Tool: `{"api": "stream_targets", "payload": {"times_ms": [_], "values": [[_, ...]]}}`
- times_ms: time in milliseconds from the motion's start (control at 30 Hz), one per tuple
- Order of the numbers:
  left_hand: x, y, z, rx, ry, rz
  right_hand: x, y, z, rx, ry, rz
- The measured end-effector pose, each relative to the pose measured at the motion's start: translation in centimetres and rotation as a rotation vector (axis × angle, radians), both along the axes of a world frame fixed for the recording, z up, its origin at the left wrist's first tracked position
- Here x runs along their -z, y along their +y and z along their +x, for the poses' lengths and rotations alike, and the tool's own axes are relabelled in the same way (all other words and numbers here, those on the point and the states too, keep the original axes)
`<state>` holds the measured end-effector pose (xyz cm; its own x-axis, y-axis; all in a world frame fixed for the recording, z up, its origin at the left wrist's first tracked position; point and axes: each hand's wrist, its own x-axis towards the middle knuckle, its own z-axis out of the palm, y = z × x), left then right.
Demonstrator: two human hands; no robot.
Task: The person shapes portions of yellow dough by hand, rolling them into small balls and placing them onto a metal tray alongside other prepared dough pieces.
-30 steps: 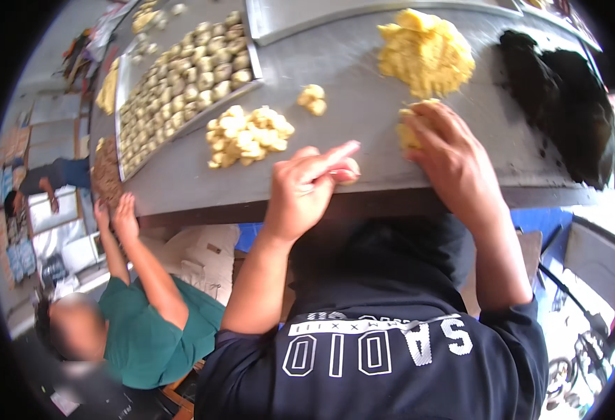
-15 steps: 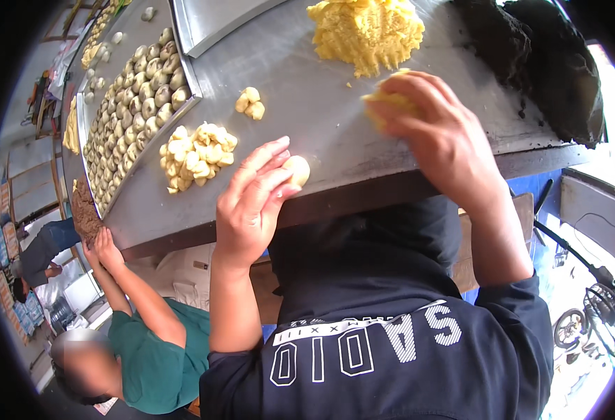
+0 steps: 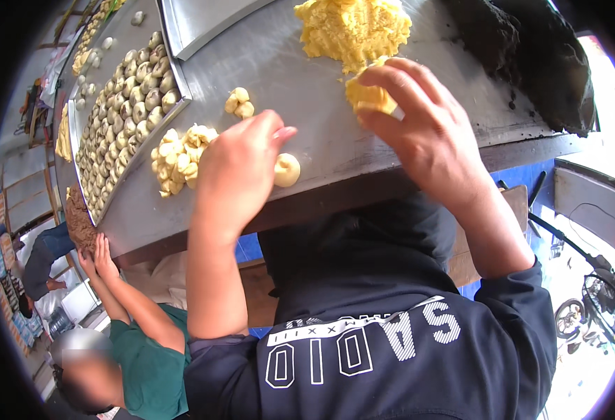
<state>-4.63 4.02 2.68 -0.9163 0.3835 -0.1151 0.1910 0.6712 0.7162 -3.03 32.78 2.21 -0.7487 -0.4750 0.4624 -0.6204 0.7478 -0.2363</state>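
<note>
My right hand curves its fingers and thumb around a crumbly yellow lump of filling, just below the large yellow mound at the far middle of the metal table. Over the near left of the table, my left hand has its fingers drawn in, slightly blurred; what they hold, if anything, is hidden. Close to its right side rests a smooth pale dough ball. Partly behind that hand lies a heap of small pale dough pieces. A few more dough pieces sit farther back.
At left, a metal tray holds many rounded, dark-tinged dough balls. Another tray stands at the back. A black plastic bag covers the far right. A co-worker in green presses brown dough at the table's left end.
My left hand has lifted off the pale dough ball and moved left toward the heap of pieces. My right hand and the yellow lump have shifted slightly left.
</note>
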Motion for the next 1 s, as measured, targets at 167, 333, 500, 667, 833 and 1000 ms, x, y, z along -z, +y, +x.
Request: {"api": "stream_targets", "payload": {"times_ms": [167, 333, 500, 667, 833, 1000], "values": [[0.5, 2.9, 0.2, 0.057, 0.470, -0.524, 1.2, -0.5, -1.4, 0.031, -0.090, 0.050], [1.0, 1.9, 2.6, -0.033, 0.572, -0.510, -0.6, -0.6, -0.8, -0.071, -0.161, 0.114], [2.5, -2.3, 4.7, 0.048, 0.343, 0.010, 0.7, 0.1, 0.7, -0.222, -0.284, -0.232], [0.4, -2.3, 0.8, -0.357, 0.101, 1.015, 0.4, -2.0, 2.1, 0.058, -0.279, -0.071], [1.8, -5.1, -4.9, -0.286, 0.588, -0.215, 2.0, -5.6, -1.7, -0.075, -0.134, -0.173], [3.0, -5.4, -3.9, -0.171, 0.584, -0.307, 3.4, -5.7, 0.9, -0.324, -0.047, -0.088]]}}
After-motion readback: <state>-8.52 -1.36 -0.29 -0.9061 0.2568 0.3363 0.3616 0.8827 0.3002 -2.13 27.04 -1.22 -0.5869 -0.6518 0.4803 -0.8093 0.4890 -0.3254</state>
